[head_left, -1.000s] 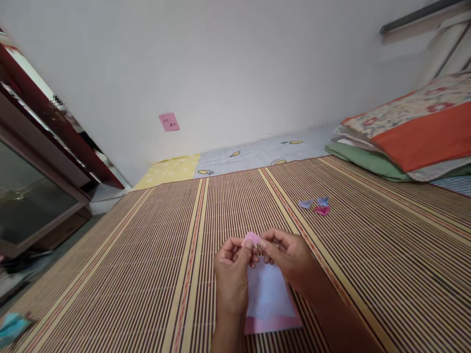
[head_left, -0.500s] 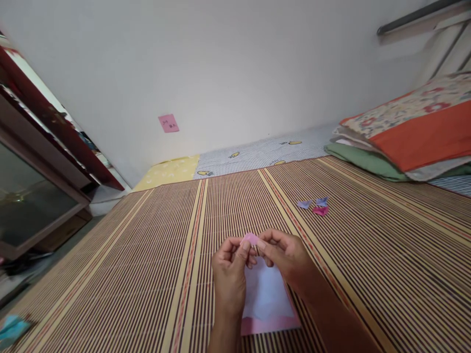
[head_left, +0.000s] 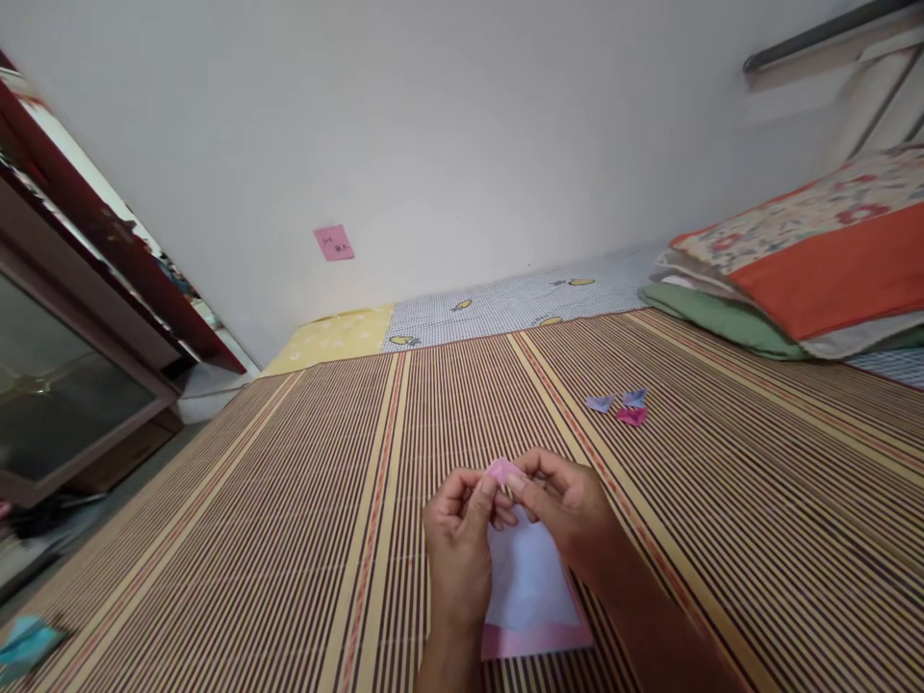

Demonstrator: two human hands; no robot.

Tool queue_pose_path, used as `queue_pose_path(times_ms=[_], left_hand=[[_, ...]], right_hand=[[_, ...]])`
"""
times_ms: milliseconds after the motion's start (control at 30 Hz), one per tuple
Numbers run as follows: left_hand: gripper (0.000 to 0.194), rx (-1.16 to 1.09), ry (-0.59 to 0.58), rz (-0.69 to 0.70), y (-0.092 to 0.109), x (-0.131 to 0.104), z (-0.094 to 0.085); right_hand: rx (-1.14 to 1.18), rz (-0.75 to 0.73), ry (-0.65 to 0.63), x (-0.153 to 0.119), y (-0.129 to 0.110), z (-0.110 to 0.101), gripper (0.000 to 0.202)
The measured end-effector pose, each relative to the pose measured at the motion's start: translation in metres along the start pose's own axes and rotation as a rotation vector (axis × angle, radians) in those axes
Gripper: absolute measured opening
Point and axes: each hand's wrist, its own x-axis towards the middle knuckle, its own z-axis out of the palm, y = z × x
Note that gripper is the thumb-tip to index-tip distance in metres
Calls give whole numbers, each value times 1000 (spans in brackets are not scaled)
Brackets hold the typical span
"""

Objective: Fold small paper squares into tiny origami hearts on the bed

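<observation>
A small folded piece of pink paper (head_left: 500, 471) was pinched between the fingertips of the left hand (head_left: 456, 549) and the right hand (head_left: 567, 504), both of which were closed on it and brought together above the striped bamboo mat (head_left: 289, 500). The piece was held just off the mat, near the middle of the lower part of the view, and its exact fold could not be told because the fingers covered most of it.

Directly beneath the hands, a sheet of paper (head_left: 530, 592) was laid flat on the mat; its upper face was seen as pale white-lilac, with a pink strip shown along its near edge. Well apart from the hands, farther along the mat and to the right, three small folded paper pieces (head_left: 621, 404) were grouped closely: two bluish-lilac and one deep pink.

No container was seen among these things; everything lay loose on the mat.

A pink note (head_left: 333, 243) was stuck to the white wall. Folded blankets (head_left: 794, 269) in orange, green and a floral print were stacked at the right. A dark wooden cabinet (head_left: 72, 337) with a glass front was seen at the left, and a scrap of blue paper (head_left: 25, 643) lay on the mat at the lower left corner.
</observation>
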Motion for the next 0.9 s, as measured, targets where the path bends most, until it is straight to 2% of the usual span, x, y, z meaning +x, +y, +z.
queue_pose_path(times_ms=[133, 333, 467, 633, 900], left_hand=[[17, -37, -50, -42, 1, 3, 1], [23, -6, -13, -6, 0, -1, 1], [27, 55, 22, 26, -1, -4, 4], [20, -22, -21, -23, -3, 1, 3], [25, 7, -17, -30, -4, -1, -3]], right_hand=[[31, -4, 6, 1, 5, -4, 23], [24, 8, -56, 1, 5, -5, 26], [-14, 1, -26, 1, 7, -4, 29], [-7, -28, -30, 1, 7, -3, 26], [-152, -30, -105, 2, 5, -9, 25]])
